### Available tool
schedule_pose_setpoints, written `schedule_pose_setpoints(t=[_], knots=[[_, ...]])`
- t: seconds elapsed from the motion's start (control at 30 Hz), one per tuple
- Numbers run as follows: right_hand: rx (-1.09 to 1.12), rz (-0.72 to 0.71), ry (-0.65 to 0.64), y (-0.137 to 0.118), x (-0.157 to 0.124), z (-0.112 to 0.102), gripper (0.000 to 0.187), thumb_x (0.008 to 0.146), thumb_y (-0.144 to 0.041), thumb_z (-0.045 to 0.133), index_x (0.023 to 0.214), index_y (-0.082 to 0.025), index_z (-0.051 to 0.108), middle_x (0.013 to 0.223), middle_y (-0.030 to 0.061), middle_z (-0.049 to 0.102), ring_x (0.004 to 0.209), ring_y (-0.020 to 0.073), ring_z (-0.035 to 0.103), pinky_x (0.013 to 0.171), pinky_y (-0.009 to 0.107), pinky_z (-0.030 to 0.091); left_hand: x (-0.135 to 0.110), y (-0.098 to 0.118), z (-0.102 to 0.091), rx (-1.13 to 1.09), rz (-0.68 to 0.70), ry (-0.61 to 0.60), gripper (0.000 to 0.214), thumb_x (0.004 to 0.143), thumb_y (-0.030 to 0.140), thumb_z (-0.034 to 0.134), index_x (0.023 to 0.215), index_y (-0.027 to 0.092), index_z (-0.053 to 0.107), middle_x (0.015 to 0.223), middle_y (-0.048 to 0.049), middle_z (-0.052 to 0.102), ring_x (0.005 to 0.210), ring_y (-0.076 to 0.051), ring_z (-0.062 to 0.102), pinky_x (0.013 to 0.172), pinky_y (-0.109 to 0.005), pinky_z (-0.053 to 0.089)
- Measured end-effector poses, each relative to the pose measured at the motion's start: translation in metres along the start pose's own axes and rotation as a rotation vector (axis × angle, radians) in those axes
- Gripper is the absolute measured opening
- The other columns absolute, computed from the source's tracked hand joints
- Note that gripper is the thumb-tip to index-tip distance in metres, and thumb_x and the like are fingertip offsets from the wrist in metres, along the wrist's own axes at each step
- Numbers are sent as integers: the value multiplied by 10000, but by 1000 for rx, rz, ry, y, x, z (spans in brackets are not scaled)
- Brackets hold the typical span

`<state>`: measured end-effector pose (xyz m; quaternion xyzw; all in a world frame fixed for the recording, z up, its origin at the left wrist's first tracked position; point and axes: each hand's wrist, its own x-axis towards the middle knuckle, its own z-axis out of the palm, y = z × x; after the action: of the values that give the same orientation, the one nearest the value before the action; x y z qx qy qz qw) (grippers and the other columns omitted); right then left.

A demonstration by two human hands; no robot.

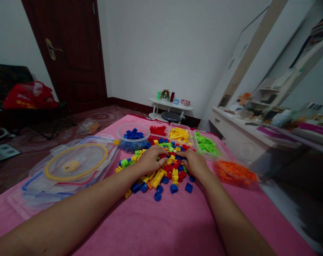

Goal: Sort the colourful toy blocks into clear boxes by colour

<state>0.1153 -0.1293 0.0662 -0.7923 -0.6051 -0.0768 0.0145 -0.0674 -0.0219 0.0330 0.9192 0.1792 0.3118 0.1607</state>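
A mixed pile of plastic building bricks (pixel 158 178) in yellow, red, blue and green lies on a pink cloth (pixel 161 227). My left hand (pixel 151 160) rests on the pile's left side, thumb apart from the fingers, which reach among the bricks. From the right, my right hand (pixel 195 163) touches the pile with its index finger stretched out. I see no brick held in either hand, though the fingertips are partly hidden among the pieces. Blue wheels (pixel 157 196) and a loose blue brick (pixel 188 187) lie at the near edge.
Behind the pile stand a round tub (pixel 122 145) of blue bricks and boxes with red bricks (pixel 158 130), yellow bricks (pixel 179 135) and green bricks (pixel 207 144). An orange-filled box (pixel 235 173) sits right. Stacked clear lids (pixel 83 161) lie left. A dresser (pixel 236 128) flanks the right side.
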Motion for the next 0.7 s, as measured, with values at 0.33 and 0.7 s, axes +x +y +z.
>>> schedule_pose_setpoints(t=[0.33,0.7], knots=[[54,27,-22,-5,0,1,277,796,-276,573,1066,-292,631,1046,55,622,973,232,592,751,306,412,0,-1,1,9,13,5,255,800,264,540,1008,197,673,1010,-60,662,993,-202,567,900,-334,448],[20,40,-83,-11,-1,-1,289,825,-244,496,1082,-279,621,1078,72,618,977,227,593,721,300,404,0,-1,2,7,10,7,267,805,279,532,1011,184,673,1024,-63,659,988,-195,570,900,-326,453]])
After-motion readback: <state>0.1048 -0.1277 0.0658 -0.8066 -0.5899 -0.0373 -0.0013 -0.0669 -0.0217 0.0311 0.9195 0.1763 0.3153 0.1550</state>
